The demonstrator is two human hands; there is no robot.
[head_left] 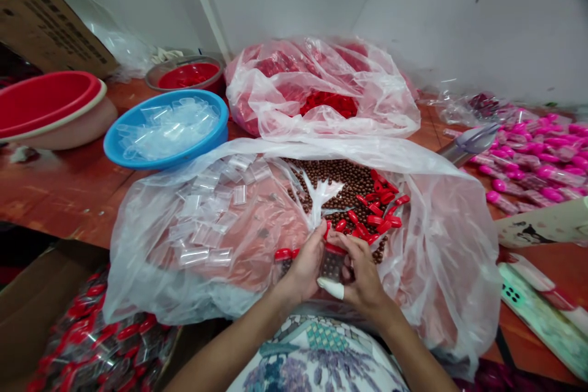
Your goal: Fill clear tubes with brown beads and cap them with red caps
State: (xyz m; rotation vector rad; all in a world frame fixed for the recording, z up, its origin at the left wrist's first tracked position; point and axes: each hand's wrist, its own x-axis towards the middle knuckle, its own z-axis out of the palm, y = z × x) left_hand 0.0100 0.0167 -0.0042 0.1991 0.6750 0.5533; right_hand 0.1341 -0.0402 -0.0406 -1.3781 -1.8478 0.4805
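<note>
In front of my body, my right hand (365,278) is closed around a small clear plastic container (331,266) filled with brown beads. Red plastic tops the container, and a white cover wraps my right thumb. My left hand (305,269) presses against the container's left side, its fingertips pinched at a small red cap (327,230). Loose red caps (379,205) lie just beyond my hands on a heap of brown beads (337,171). Another red-topped container (283,260) is partly hidden beside my left wrist.
A translucent plastic sheet (151,257) bears clear empty containers (209,214). Behind stand a blue basin (113,147) of clear pieces and a large bag (280,89) of red caps. Pink-capped tubes (542,159) and a phone (546,318) lie right; filled containers (114,343) sit lower left.
</note>
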